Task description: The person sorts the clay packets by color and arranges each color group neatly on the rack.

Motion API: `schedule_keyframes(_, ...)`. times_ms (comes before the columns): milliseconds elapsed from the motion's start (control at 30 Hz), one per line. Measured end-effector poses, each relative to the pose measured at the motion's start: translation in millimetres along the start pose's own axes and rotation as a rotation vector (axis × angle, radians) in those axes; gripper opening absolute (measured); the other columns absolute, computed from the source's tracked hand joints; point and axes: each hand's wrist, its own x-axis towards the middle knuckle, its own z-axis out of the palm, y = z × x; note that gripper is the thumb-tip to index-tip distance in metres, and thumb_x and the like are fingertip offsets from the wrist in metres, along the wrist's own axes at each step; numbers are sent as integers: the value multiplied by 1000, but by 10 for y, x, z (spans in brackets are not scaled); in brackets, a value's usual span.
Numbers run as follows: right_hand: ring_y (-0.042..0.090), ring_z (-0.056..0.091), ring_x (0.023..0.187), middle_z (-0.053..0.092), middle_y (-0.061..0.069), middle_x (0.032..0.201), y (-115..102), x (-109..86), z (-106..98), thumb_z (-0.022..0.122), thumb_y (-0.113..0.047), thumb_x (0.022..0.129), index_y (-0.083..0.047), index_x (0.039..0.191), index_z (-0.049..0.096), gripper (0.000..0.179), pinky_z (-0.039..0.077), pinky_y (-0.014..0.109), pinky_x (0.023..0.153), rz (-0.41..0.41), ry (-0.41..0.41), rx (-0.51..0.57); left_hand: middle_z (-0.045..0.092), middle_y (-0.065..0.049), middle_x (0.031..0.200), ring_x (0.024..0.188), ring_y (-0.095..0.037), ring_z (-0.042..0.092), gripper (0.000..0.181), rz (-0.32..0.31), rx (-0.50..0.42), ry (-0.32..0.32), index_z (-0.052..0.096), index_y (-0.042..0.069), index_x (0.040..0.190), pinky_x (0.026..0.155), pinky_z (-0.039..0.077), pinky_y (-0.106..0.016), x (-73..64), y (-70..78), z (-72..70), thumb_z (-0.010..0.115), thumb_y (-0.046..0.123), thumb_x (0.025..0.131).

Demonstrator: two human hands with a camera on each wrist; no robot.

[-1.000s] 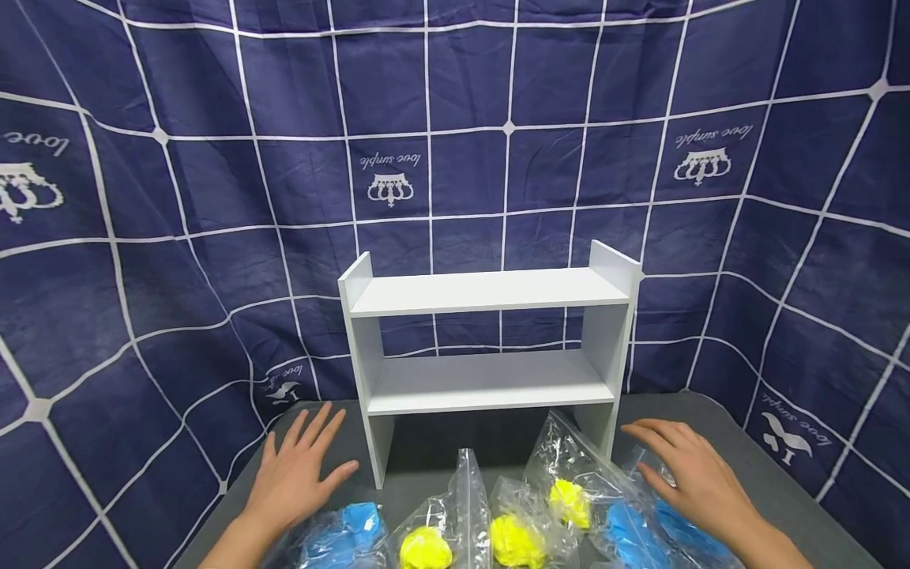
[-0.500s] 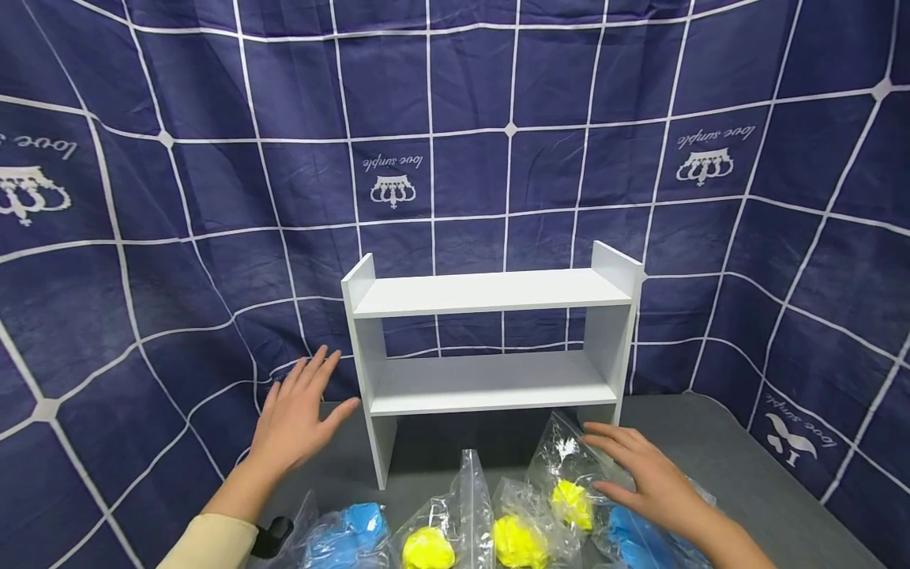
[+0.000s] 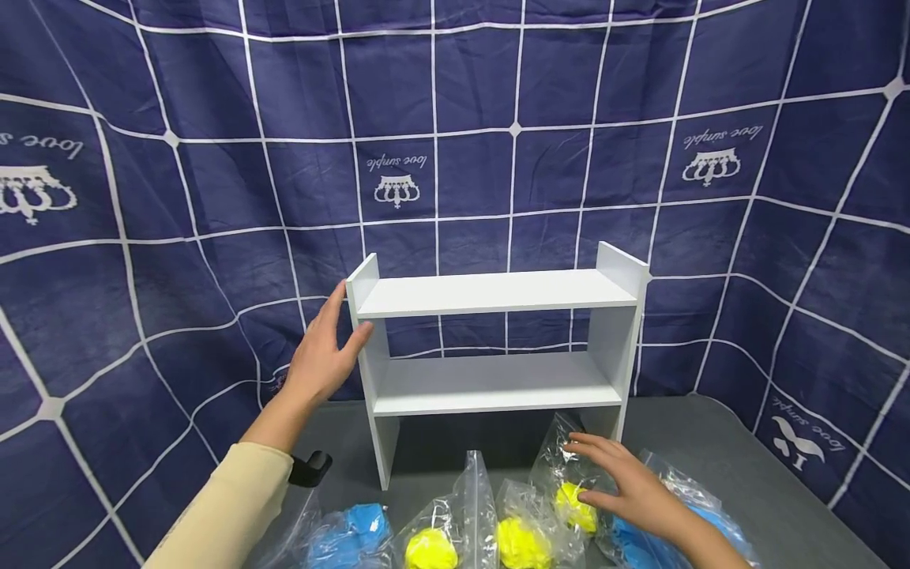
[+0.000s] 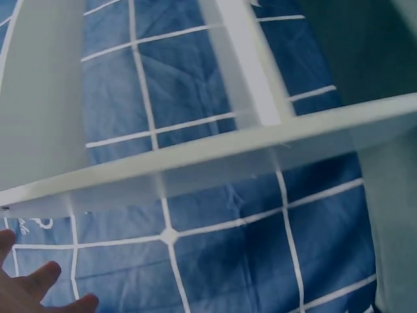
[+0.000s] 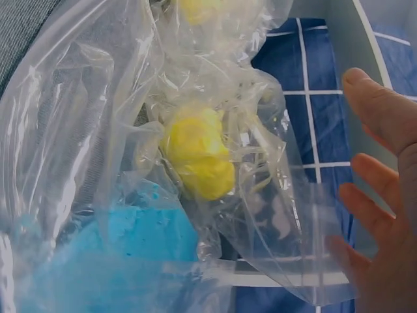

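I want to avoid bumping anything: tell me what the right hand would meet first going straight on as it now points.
Likely the clear bag holding the rightmost yellow lump, just ahead of the right hand; depth is unclear, so they may already touch.

Navy cloth [image 3: 469, 182] printed with a white grid hangs on 3 sides: behind, at left and at right. Its lines run fairly straight across the back but bow over loose folds at left. White diamonds [image 3: 515, 129] mark some crossings. 3 white crowns [image 3: 396, 190] and "love simple" lettering [image 3: 723, 137] appear upside down. Below spreads a dark grey counter [image 3: 668, 427] with a rounded far-right corner. The light is soft, dimmer along the right-hand cloth.
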Motion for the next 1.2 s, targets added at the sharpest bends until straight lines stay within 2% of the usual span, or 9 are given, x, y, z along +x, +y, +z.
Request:
schedule_keyframes(133, 30, 56, 124, 58, 4, 140, 27, -11, 28, 82, -28, 80, -30, 139, 56, 65, 54, 48, 87, 16, -28, 41, 14, -8, 169, 154, -41, 19, 70, -9, -159, -24, 4, 38, 160, 115, 21, -71, 174, 65, -30, 39, 55, 102)
schedule_keyframes(200, 33, 55, 125, 57, 6, 141, 45, -22, 42, 80, -31, 82, -29, 139, 55, 62, 53, 53, 88, 30, -56, 90, 13, -5, 169, 155, -39, 17, 65, -6, -240, -33, 7, 41, 159, 117, 18, -70, 262, 92, -34, 37, 54, 103)
schedule_keyframes(367, 34, 54, 125, 56, 11, 143, 106, -57, 85, 76, -41, 83, -20, 140, 55, 65, 50, 59, 88, 47, -131, 160, 19, 1, 168, 157, -27, 15, 58, 3, -448, -15, 18, 34, 159, 123, 14, -59, 473, 166, 4, 35, 48, 105)
schedule_keyframes(533, 38, 52, 127, 55, 15, 144, 161, -88, 143, 77, -43, 80, -15, 141, 54, 71, 48, 65, 88, 68, -181, 197, 27, 3, 166, 156, -19, 18, 57, -56, -591, 27, 28, 27, 158, 127, 11, -47, 620, 244, 48, 27, 51, 106)
schedule_keyframes(667, 40, 52, 126, 55, 16, 143, 192, -118, 197, 78, -44, 79, -15, 141, 55, 72, 48, 66, 87, 63, -192, 190, 32, 4, 164, 155, -17, 20, 63, -95, -664, 63, 41, 25, 152, 126, 9, -43, 686, 271, 91, 19, 57, 104)
schedule_keyframes(800, 36, 55, 124, 58, 16, 141, 220, -131, 240, 79, -44, 78, -15, 139, 56, 71, 48, 61, 88, 23, -173, 152, 40, 3, 159, 151, -16, 28, 62, -100, -712, 104, 52, 21, 146, 125, 14, -41, 719, 248, 147, 20, 54, 105)
schedule_keyframes(900, 35, 55, 125, 57, 15, 142, 241, -128, 265, 78, -45, 79, -16, 139, 56, 71, 48, 58, 90, 24, -193, 156, 48, 0, 154, 146, -16, 36, 58, -85, -721, 151, 58, 16, 140, 122, 21, -38, 732, 212, 187, 24, 47, 105)
schedule_keyframes(1033, 39, 54, 126, 55, 12, 146, 269, -133, 299, 74, -50, 81, -18, 143, 53, 73, 50, 56, 90, 68, -255, 169, 56, -6, 146, 140, -17, 45, 54, -38, -726, 212, 63, 7, 131, 119, 26, -34, 744, 175, 224, 27, 38, 105)
schedule_keyframes(1200, 43, 55, 124, 56, 12, 144, 297, -165, 350, 73, -54, 81, -17, 144, 51, 76, 51, 56, 89, 100, -293, 172, 58, -18, 142, 139, -25, 48, 50, 18, -735, 252, 63, -7, 116, 118, 29, -32, 681, 275, 198, 27, 24, 104)
